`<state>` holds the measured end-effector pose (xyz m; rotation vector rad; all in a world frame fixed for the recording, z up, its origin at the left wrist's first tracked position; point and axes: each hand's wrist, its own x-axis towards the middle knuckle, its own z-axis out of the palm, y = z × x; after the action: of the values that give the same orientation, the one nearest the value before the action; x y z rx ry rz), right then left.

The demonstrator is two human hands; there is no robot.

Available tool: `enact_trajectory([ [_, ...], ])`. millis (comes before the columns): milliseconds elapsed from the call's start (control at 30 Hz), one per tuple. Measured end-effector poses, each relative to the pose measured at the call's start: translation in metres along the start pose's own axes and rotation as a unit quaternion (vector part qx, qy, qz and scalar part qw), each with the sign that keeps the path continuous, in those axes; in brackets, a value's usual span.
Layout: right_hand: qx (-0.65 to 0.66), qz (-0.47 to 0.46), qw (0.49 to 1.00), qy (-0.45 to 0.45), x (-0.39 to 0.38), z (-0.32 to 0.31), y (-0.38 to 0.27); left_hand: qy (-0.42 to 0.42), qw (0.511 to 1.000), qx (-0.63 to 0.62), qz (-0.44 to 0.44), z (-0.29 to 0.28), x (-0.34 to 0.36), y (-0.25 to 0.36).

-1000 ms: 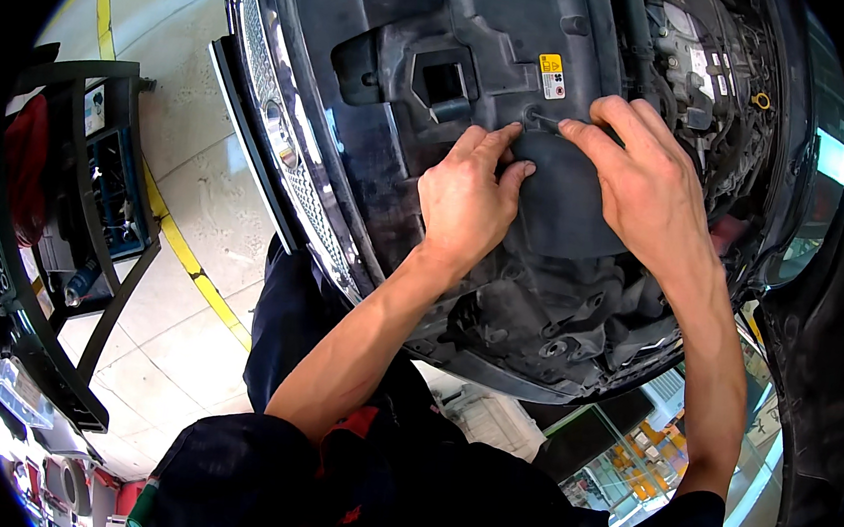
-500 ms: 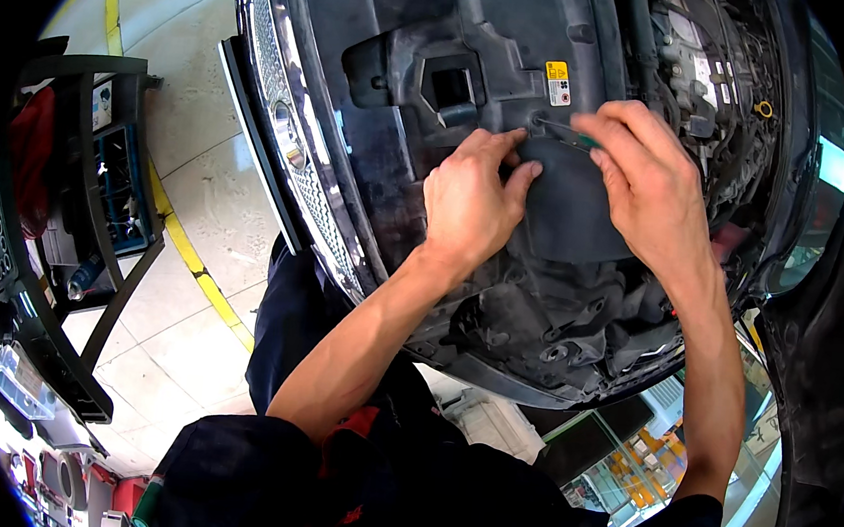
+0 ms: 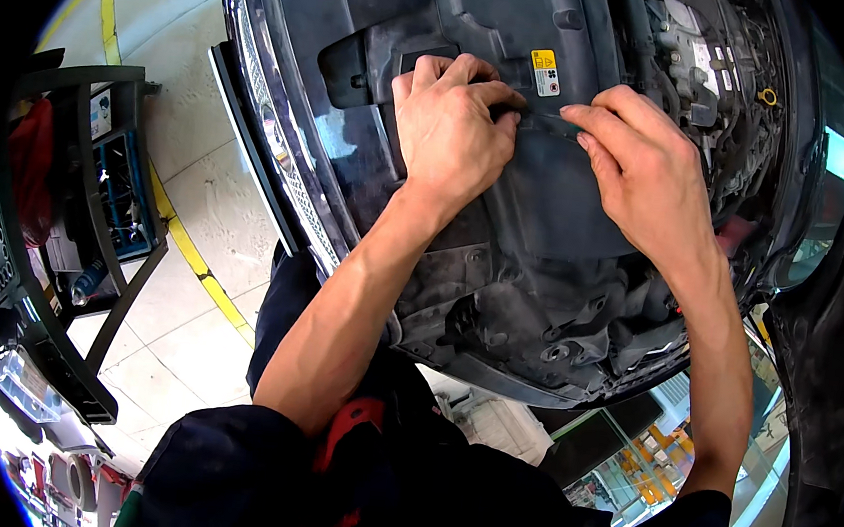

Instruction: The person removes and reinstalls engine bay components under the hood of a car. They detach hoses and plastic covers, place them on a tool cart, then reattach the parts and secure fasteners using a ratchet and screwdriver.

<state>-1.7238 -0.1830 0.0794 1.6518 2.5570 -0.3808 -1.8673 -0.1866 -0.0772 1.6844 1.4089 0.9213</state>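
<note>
A black plastic cover (image 3: 558,200) lies over the front of a car's engine bay. My left hand (image 3: 448,135) rests on it, fingers curled and thumb close to the index finger; whatever sits between those fingertips is hidden. Just to the right, my right hand (image 3: 651,168) pinches a small screwdriver (image 3: 547,116). Its thin shaft points left along the cover toward my left fingertips, and its handle is mostly hidden in the grip. A yellow and white label (image 3: 545,74) is stuck on the cover beyond both hands.
Exposed engine parts (image 3: 704,77) and a yellow dipstick ring (image 3: 767,97) lie to the right. The chrome grille (image 3: 298,192) edges the car's left side. A dark tool cart (image 3: 113,186) stands on the tiled floor, near a yellow floor line (image 3: 203,269).
My left hand has shifted left and farther from me across the cover, its fingers more curled. My right hand has moved slightly left with the screwdriver. The view has shifted a little.
</note>
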Motion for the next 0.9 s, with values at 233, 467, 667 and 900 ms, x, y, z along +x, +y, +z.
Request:
enact_trajectory([
  [233, -0.059, -0.002, 0.998, -0.032, 0.001, 0.001, 0.001, 0.010, 0.999, 0.015, -0.037, 0.006, 0.001, 0.007],
  [467, -0.012, -0.047, 0.998, 0.038, 0.005, 0.007, 0.000, 0.010, 0.999, 0.004, -0.032, -0.001, 0.004, 0.009],
  [667, -0.123, -0.039, 0.991, -0.043, 0.009, -0.002, -0.006, 0.016, 0.999, 0.014, -0.024, -0.003, 0.006, 0.007],
  [900, -0.086, -0.005, 0.996, -0.015, -0.003, 0.002, -0.003, -0.026, 0.998, 0.005, -0.049, 0.002, 0.001, 0.011],
])
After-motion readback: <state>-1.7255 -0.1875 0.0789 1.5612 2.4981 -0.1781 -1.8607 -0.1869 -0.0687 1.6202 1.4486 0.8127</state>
